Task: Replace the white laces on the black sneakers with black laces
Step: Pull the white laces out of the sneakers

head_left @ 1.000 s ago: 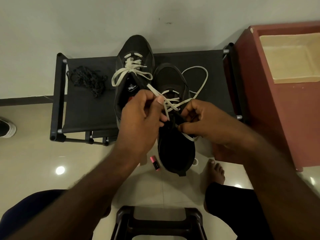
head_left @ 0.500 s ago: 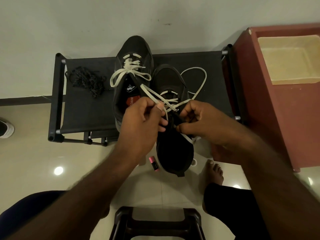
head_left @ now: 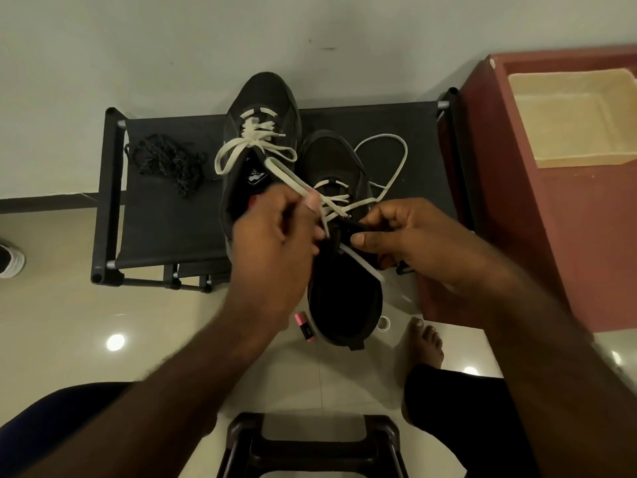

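Head view, centre: left hand pinches the white lace, right hand grips the sneaker; a hard tug could drag it off the bench.

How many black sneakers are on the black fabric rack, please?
2. The tied black sneaker lies on the black fabric rack's middle; the other black sneaker lies right of it, heel overhanging the near edge, left hand pinching its white lace, right hand gripping it.
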The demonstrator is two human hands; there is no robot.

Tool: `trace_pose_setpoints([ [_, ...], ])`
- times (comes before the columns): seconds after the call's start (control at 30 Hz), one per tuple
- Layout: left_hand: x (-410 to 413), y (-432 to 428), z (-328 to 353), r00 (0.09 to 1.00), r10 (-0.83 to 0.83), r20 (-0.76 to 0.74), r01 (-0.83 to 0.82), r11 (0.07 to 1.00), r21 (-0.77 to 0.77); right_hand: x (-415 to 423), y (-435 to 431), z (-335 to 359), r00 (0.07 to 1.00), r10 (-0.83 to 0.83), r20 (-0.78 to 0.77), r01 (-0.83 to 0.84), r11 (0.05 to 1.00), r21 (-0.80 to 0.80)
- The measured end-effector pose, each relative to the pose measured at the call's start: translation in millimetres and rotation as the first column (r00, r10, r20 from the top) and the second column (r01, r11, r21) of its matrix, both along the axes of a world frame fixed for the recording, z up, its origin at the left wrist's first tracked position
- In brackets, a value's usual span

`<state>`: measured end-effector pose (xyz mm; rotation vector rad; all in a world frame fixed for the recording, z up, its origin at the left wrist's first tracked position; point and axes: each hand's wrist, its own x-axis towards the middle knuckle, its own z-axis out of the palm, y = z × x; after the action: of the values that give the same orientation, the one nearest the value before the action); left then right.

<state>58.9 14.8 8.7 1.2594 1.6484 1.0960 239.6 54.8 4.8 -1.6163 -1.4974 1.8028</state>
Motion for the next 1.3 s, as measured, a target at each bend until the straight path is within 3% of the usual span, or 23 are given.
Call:
trace_pose_setpoints([
  [0.07, -2.6, 2.5, 4.3, 0.991, 0.084, 0.108, -0.085, 0.996, 0.006, 0.0, 0.7, -0.3, 1.000, 0.004, 0.005, -0.004, 1.000, -0.003],
  [0.1, -3.9, 2.6, 4.1, 0.995, 0.067, 0.071, -0.068, 0.998, 0.000, 0.0, 0.7, -0.3, 1.000, 0.003, -0.001, -0.003, 1.000, -0.012],
  [0.17, -4.9, -0.5, -0.9, 0.985, -0.070, -0.156, 0.066, 0.997, -0.034, -0.6, 0.5, 0.5, 1.000, 0.002, -0.010, -0.002, 1.000, -0.028],
  [0.23, -1.6, -5.8, -6.9, 0.906, -0.230, -0.355, 0.204, 0.973, -0.111, -0.6, 0.2, 0.7, 1.000, 0.002, -0.010, -0.003, 0.999, -0.034],
  [0.37, -2.2, -4.4, -18.9, 0.856, -0.283, -0.432, 0.239, 0.959, -0.156, -1.5, -0.7, 1.6, 1.000, 0.002, 0.001, -0.002, 0.999, -0.041],
  [0.47, -3.1, -3.2, -11.2, 0.914, -0.228, -0.336, 0.205, 0.973, -0.102, -1.3, -0.9, 2.1, 1.000, -0.008, 0.007, 0.008, 0.999, -0.032],
  [0.57, -1.4, -2.9, 3.9, 1.000, -0.012, -0.002, 0.012, 1.000, 0.013, -1.8, 0.1, 3.1, 1.000, -0.009, 0.013, 0.009, 1.000, -0.029],
  [0.63, -3.2, -3.1, 4.7, 0.998, 0.037, 0.054, -0.037, 0.999, 0.003, -2.4, -0.3, 3.1, 1.000, -0.007, 0.015, 0.008, 0.999, -0.034],
  [0.77, -2.4, -8.1, -12.0, 0.929, -0.236, -0.285, 0.183, 0.963, -0.200, -3.0, -1.2, 2.8, 1.000, -0.007, 0.011, 0.008, 0.999, -0.034],
  [0.93, -4.7, -3.7, -20.4, 0.874, -0.277, -0.399, 0.213, 0.957, -0.196, -2.3, -1.3, 3.8, 1.000, -0.002, 0.012, 0.002, 0.999, -0.034],
  [1.0, -3.9, -2.6, -13.7, 0.932, -0.198, -0.303, 0.169, 0.978, -0.121, -1.8, -0.9, 3.4, 1.000, -0.007, 0.000, 0.007, 1.000, -0.029],
  [1.07, -2.6, -0.1, 0.2, 0.998, -0.031, -0.046, 0.030, 0.999, -0.029, -1.0, -0.8, 2.1, 1.000, 0.005, 0.009, -0.004, 1.000, -0.019],
  [1.13, -7.7, 5.6, 12.9, 0.984, 0.112, 0.138, -0.124, 0.989, 0.084, -0.3, -1.0, 1.4, 1.000, 0.009, 0.015, -0.009, 1.000, -0.020],
  [1.2, -17.0, 11.6, 19.1, 0.965, 0.156, 0.210, -0.194, 0.965, 0.176, -0.4, -1.3, 0.9, 1.000, 0.015, 0.020, -0.014, 1.000, -0.017],
  [1.3, -22.9, 14.6, 15.0, 0.971, 0.100, 0.219, -0.128, 0.985, 0.117, -0.8, -1.4, -0.9, 0.999, 0.026, 0.035, -0.026, 1.000, 0.000],
])
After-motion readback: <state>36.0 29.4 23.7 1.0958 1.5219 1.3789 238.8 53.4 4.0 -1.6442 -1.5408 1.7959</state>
